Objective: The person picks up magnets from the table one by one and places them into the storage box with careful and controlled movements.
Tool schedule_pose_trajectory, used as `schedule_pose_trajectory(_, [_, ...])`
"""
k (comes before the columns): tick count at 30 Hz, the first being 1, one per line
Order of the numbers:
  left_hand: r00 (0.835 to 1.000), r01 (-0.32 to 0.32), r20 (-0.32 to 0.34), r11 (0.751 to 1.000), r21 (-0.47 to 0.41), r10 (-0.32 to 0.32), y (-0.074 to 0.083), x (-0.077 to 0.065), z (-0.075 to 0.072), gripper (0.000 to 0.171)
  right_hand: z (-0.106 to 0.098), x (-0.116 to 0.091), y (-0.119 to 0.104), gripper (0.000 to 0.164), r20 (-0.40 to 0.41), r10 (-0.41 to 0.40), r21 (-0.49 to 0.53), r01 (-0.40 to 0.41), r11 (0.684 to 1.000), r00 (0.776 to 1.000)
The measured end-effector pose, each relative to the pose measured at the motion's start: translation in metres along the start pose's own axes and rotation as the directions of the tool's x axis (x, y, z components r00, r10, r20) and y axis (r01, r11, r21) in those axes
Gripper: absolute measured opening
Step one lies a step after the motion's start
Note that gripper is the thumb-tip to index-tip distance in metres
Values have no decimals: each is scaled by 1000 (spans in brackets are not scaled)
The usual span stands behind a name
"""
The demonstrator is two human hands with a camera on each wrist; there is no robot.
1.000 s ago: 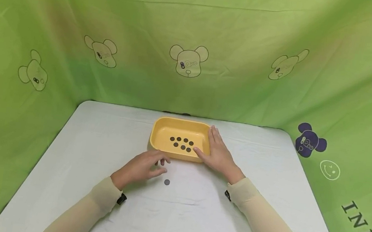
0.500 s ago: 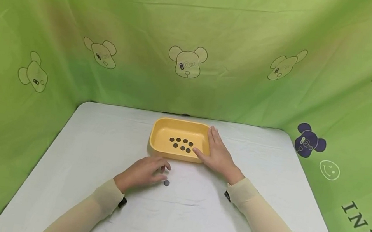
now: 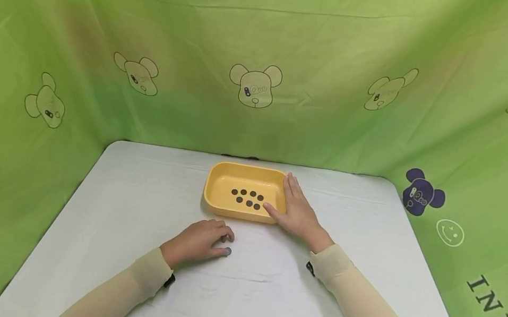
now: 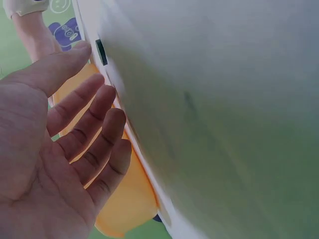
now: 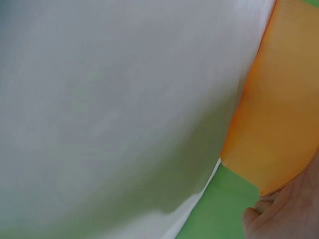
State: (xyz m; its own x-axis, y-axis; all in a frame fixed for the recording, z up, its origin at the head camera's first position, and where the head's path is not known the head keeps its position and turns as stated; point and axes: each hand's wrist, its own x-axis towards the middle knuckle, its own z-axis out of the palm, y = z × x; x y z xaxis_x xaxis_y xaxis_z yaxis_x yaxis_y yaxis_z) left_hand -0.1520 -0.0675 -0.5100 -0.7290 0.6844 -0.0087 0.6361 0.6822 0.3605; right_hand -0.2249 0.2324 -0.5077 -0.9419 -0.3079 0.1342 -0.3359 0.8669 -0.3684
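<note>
My left hand hovers low over the table in front of the tray, its fingers loosely bent. Its thumb tip is at a small dark round disc. In the left wrist view the disc shows just beyond the thumb, with nothing pinched between thumb and fingers. My right hand rests on the right end of a yellow rectangular tray, fingers straight along the rim and thumb reaching over its inside. Several dark discs lie flat on the tray's floor. In the right wrist view the tray's wall stands beside the hand.
A white-covered table carries the tray near its back edge. Green printed cloth hangs behind and at both sides. Dark bands show at the sleeve cuffs.
My left hand has moved down and right, away from the tray's front edge, until its thumb reached the loose disc. The right hand and tray have stayed put.
</note>
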Motion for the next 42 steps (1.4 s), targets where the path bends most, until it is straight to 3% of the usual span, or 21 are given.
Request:
schedule_pose_trajectory(4, [1000, -3, 21, 999, 34, 3, 1, 2, 1, 28, 0, 0, 0, 109, -3, 0, -3, 0, 1000, 1000])
schedule_pose_trajectory(14, [1000, -28, -3, 997, 70, 28, 3, 2, 3, 21, 1, 2, 2, 110, 4, 0, -11, 0, 1000, 1000])
schedule_pose_trajectory(42, [1000, -28, 13, 994, 107, 27, 9, -2, 3, 13, -1, 0, 0, 110, 4, 0, 2, 0, 1000, 1000])
